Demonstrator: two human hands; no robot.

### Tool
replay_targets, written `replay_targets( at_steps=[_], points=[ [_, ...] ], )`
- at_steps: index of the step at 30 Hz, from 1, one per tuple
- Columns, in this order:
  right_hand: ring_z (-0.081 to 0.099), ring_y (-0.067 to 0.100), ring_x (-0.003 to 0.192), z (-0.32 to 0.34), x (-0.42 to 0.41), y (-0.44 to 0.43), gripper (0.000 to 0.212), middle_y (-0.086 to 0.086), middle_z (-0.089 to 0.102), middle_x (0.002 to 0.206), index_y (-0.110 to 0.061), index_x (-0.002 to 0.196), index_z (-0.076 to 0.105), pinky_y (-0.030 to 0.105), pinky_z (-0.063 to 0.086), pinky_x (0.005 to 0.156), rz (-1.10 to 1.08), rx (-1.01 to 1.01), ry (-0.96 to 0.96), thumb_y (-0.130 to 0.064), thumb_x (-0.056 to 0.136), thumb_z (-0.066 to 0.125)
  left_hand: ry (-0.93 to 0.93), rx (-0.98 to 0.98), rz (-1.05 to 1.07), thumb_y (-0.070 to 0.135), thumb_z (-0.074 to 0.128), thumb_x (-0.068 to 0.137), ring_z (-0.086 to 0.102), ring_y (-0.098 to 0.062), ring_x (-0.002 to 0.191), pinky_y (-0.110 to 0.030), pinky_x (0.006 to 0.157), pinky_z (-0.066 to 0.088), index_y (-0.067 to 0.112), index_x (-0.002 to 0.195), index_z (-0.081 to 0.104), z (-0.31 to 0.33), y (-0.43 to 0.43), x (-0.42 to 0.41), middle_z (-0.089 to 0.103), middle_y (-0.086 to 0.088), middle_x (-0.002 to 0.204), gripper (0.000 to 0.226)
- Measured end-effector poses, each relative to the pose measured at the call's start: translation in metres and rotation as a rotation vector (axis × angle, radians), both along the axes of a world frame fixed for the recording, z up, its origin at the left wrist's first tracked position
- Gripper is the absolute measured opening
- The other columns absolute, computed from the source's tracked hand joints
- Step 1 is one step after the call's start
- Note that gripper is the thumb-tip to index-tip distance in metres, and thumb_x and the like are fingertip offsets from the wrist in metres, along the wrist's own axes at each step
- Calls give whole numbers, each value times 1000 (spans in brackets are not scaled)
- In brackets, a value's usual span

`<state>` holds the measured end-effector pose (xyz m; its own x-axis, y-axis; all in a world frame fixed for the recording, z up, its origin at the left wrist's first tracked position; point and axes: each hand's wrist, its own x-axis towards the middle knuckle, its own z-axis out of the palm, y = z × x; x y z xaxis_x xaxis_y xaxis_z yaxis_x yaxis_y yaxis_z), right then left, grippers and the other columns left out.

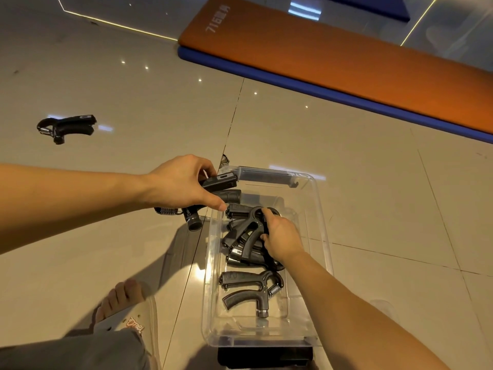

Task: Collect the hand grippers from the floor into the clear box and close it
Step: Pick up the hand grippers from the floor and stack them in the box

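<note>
Above the left rim of the clear box (324, 236), on the tiled floor (373, 182), grips with the left hand (184, 182) one black hand gripper (213, 193), not yet inside, and with the right hand (282, 236) clasps the top gripper (245, 228) of the pile lying in the box. Seems to be the loading step, well along but unfinished. Next calls for lowering the held one in, then fetching the stray gripper (66, 128) far at left, well apart, before closing.

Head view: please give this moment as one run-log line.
left hand: holds gripper at box edge | right hand: grips top gripper in box | floor gripper: not collected | box: open
</note>
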<state>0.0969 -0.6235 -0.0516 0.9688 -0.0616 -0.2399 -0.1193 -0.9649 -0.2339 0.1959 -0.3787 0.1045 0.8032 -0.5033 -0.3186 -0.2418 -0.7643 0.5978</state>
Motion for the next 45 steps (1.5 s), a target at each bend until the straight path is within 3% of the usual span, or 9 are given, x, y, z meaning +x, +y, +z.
replay_targets(
  at_steps=[8,15,18,23,27,35,41,43,45],
  points=[
    [68,23,86,-9,-4,12,57,3,70,99,-19,143,43,31,53,69,-277,95,-135,-13,91,67,-9,-8,-3,53,87,67,68,-10,79,-24,66,55,23,115,62,-1,-1,0,68,6,98,62],
    [68,27,95,-20,6,18,76,7,70,107,-17,150,34,36,55,76,-463,248,-79,-37,89,75,-10,0,-4,55,88,65,68,-9,78,-28,70,59,25,112,63,-2,1,-3,69,8,96,61],
    [68,26,96,-23,11,15,67,8,71,106,-13,137,46,35,55,76,-514,261,-75,-41,85,78,-3,-2,-6,54,88,65,68,-9,77,-30,72,61,25,112,63,-1,1,-3,69,8,95,60],
    [67,23,88,-30,9,15,61,3,70,96,-15,130,51,36,57,74,-546,304,-106,-40,83,80,8,3,-9,53,88,65,69,-10,77,-31,72,61,25,111,63,-1,0,-3,69,7,95,59],
    [68,24,89,-32,9,12,61,4,72,99,-15,130,53,36,58,76,-541,309,-110,-42,82,80,12,2,-8,54,89,65,70,-11,77,-37,75,63,25,110,63,-1,-2,-3,70,6,94,59],
    [67,25,89,-36,11,10,62,4,72,99,-15,132,51,37,57,76,-543,298,-113,-42,83,79,8,7,-11,54,88,66,68,-10,79,-35,75,62,25,112,62,-3,0,-3,68,8,95,60],
    [67,22,91,0,10,7,51,3,71,102,-13,123,56,33,55,72,-480,251,-68,-41,86,77,14,9,-38,52,91,62,69,-10,79,-35,76,62,26,109,64,1,-2,-6,69,8,94,59],
    [65,17,83,28,11,4,42,-2,69,94,-12,113,60,29,51,67,-465,326,-141,-44,89,72,8,7,-59,52,91,62,68,-10,81,-37,78,62,26,109,64,3,-4,-8,69,8,95,60],
    [66,18,76,62,13,4,37,-2,70,83,-11,104,68,33,54,65,-494,582,-186,-46,92,67,-14,13,-95,53,91,62,67,-9,83,-36,79,61,26,111,64,7,-6,-10,68,9,96,61]
  ],
)
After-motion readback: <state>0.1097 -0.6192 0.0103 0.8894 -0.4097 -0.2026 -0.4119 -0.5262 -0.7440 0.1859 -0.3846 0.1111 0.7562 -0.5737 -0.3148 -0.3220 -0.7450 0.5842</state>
